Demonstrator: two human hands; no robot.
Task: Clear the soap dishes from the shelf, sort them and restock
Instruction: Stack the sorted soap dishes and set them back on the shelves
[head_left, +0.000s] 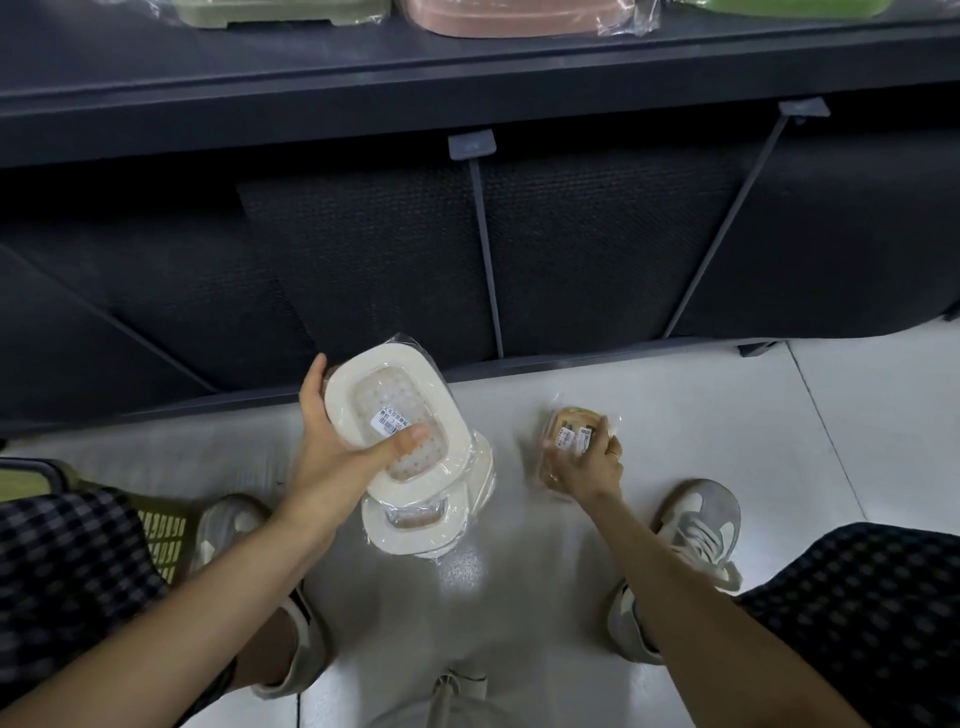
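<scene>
My left hand (332, 447) grips a cream soap dish (395, 415) wrapped in clear plastic, thumb across its perforated insert beside a barcode label. It hovers just above a small stack of similar cream dishes (436, 519) lying on the white floor. My right hand (587, 462) holds a smaller tan soap dish (571, 431) with white labels, low over the floor to the right. The dark bottom shelf (363, 270) in front of me holds no dishes.
Two thin dividers (485, 249) split the bottom shelf. On the shelf above (467, 67) lie wrapped green and pink dishes (498, 15). A green basket (156, 530) stands by my left knee. My shoes (696, 525) flank the stack on the floor.
</scene>
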